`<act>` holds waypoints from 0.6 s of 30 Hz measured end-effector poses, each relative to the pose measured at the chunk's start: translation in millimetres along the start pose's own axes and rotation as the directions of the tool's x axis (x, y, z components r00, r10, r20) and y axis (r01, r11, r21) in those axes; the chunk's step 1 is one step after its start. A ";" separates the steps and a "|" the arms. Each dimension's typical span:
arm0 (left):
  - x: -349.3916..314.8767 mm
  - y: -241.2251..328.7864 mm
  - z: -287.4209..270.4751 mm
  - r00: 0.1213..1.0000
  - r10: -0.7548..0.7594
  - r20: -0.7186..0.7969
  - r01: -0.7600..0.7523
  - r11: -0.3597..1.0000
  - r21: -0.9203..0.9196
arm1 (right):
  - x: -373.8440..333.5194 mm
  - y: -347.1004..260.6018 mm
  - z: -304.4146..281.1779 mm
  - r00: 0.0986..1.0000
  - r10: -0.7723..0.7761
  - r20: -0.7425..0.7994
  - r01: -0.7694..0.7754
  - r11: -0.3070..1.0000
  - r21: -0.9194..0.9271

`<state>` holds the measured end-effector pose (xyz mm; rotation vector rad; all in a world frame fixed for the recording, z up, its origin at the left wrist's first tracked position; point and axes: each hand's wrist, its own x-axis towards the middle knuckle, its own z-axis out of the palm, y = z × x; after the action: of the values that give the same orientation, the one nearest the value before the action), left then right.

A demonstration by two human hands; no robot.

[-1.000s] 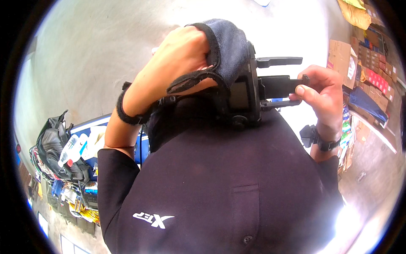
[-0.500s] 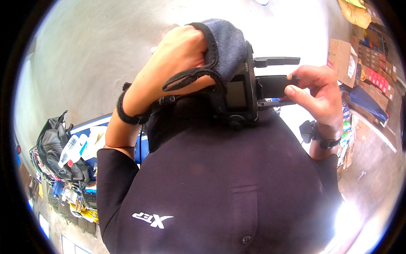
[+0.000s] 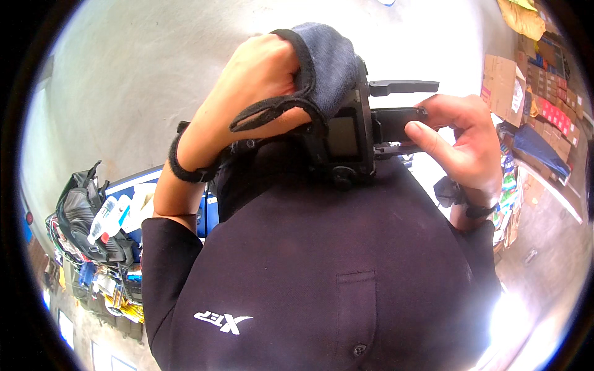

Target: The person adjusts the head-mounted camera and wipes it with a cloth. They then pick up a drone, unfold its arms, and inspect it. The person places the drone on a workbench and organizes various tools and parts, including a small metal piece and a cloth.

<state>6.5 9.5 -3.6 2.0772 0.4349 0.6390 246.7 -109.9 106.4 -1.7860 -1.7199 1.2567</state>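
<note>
A black camera with a small grey screen is held in front of my chest, turned on its side. My left hand is closed at its left side, fingers hidden under a blue-grey cloth cover with black edging that lies against the camera. From the camera's right side sticks out a flat black block, perhaps a battery, partly inside the body. Thumb and fingers of my right hand pinch its outer end. Above the block, a narrow black flap stands out from the camera.
At the left, a black backpack and a clear plastic bottle lie on a blue surface, with yellow cable lower down. Cardboard boxes are stacked at the far right, near a dark blue sheet.
My right hand has shifted slightly left with the black block, and less of the block sticks out of the camera. My left hand and the camera have moved only slightly.
</note>
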 end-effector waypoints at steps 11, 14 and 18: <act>-3.2 -1.1 -1.3 0.999 0.009 -0.032 -0.010 1.000 -0.030 | -0.8 -3.7 13.8 0.986 0.154 -0.070 -0.139 0.973 0.186; -4.1 4.5 -2.2 0.996 -0.046 -0.073 0.041 0.997 -0.066 | 0.2 -14.8 27.5 0.975 0.067 -0.212 -0.064 0.998 0.022; -7.8 2.8 -5.8 0.996 -0.050 -0.068 0.045 0.996 -0.072 | 2.1 -17.2 42.1 0.968 0.087 -0.235 -0.064 0.993 0.103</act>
<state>-3.0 7.7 -0.7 1.9771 0.4933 0.6911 203.0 -117.8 96.1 -1.8767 -1.4492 1.0817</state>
